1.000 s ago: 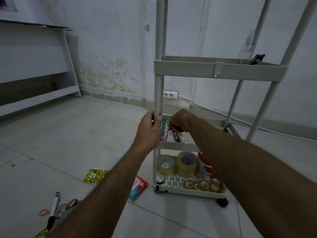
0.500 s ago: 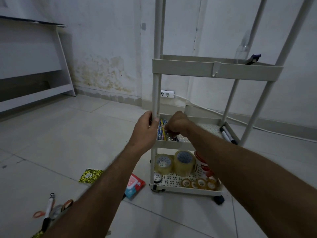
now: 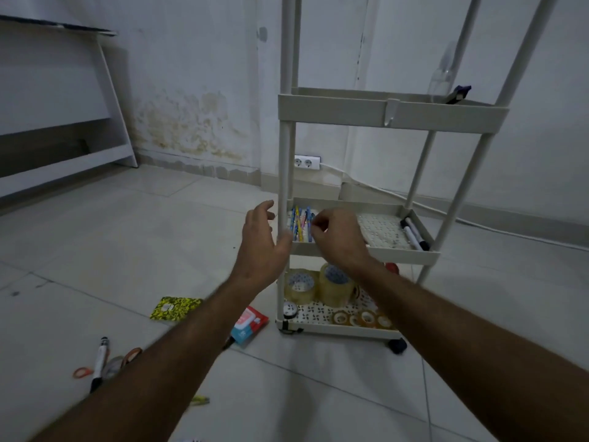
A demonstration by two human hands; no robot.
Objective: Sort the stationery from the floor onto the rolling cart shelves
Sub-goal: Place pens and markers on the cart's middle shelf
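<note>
Left hand: my left hand (image 3: 259, 247) hangs open beside the cart's front left post (image 3: 286, 186), fingers loose and apart, thumb near the post but gripping nothing, placed where it could steady the cart
Right hand: my right hand (image 3: 338, 237) hovers over the middle shelf (image 3: 366, 253) with the fingers curled in; I think they hold nothing, though the fingertips are turned away from me and I cannot be sure
Pens: the coloured pens (image 3: 301, 223) lie side by side at the left end of the middle shelf, tucked against the wall so they cannot roll
Markers: two markers (image 3: 414, 233) lie along the right end of the same shelf, writing tools kept on one level
Tape: the tape rolls (image 3: 318, 283) stand on the bottom shelf, smaller rolls lined up in front
Floor: a yellow notebook (image 3: 176, 308), a red and blue packet (image 3: 248, 325), scissors (image 3: 106, 365) and a marker pen (image 3: 100, 362) are not yet sorted
Next: probably reach down left for one of these
</note>
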